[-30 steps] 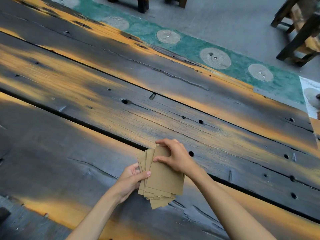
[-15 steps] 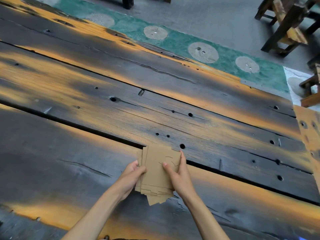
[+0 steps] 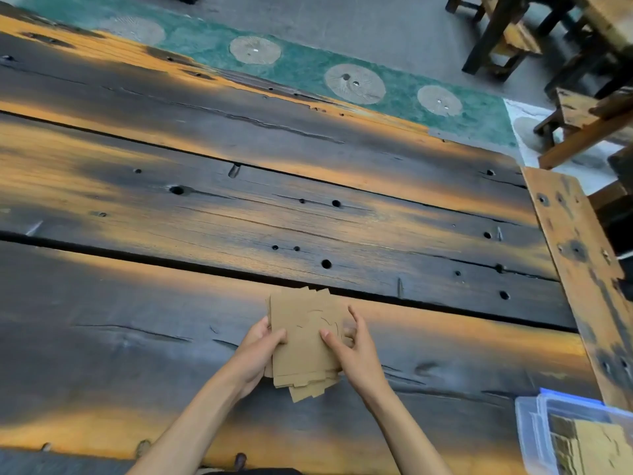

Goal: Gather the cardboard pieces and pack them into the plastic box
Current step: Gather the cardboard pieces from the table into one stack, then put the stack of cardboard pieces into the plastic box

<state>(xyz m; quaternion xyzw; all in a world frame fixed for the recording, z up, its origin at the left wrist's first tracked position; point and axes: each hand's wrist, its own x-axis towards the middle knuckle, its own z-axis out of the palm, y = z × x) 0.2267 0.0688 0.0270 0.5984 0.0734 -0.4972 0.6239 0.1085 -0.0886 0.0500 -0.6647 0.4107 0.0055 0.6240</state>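
A loose stack of brown cardboard pieces (image 3: 303, 341) rests between both hands just above the dark wooden table (image 3: 239, 207). My left hand (image 3: 255, 358) grips the stack's left edge with the thumb on top. My right hand (image 3: 356, 351) holds the right edge, thumb pressed on the top piece. The pieces are fanned out unevenly at the near end. A clear plastic box (image 3: 534, 437) with a blue rim sits at the bottom right corner and holds some cardboard pieces (image 3: 596, 447).
The table's right end board (image 3: 575, 255) runs close to the box. Beyond the far edge lies a green mat with round discs (image 3: 354, 84). Wooden stools and benches (image 3: 507, 32) stand on the floor at the top right.
The view has swung right, bringing the plastic box into sight at the bottom right. My right hand slid from the stack's top to its right edge; both hands still hold the stack.
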